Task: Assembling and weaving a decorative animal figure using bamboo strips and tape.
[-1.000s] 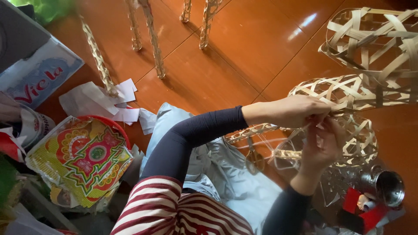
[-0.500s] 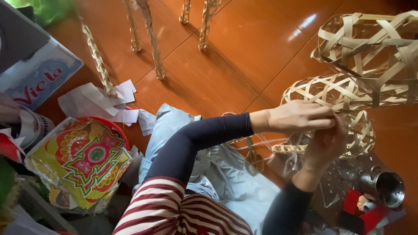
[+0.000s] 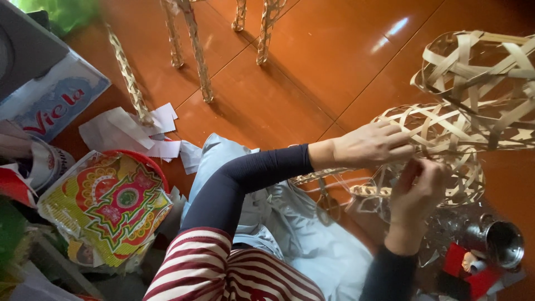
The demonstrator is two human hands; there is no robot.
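Head view, looking down at a person seated on a red-brown floor (image 3: 290,72). Left hand (image 3: 370,146): fingers curled together and laid over the near end of a woven frame (image 3: 446,134) of pale bamboo strips, gripping it. Right hand (image 3: 421,187): raised from below, fingertips pinching a strip at the frame's lower edge, just beside the left hand. The frame is held off the floor at centre right; a second woven piece (image 3: 479,67) touches it at upper right. Both arms wear dark sleeves over a red-and-white striped top (image 3: 223,267). Pale blue cloth (image 3: 301,234) lies across the lap. A metal cup (image 3: 504,242) stands at lower right. White paper scraps (image 3: 128,131) and a bright printed packet (image 3: 111,203) lie at left. Woven legs (image 3: 192,50) stand at top.
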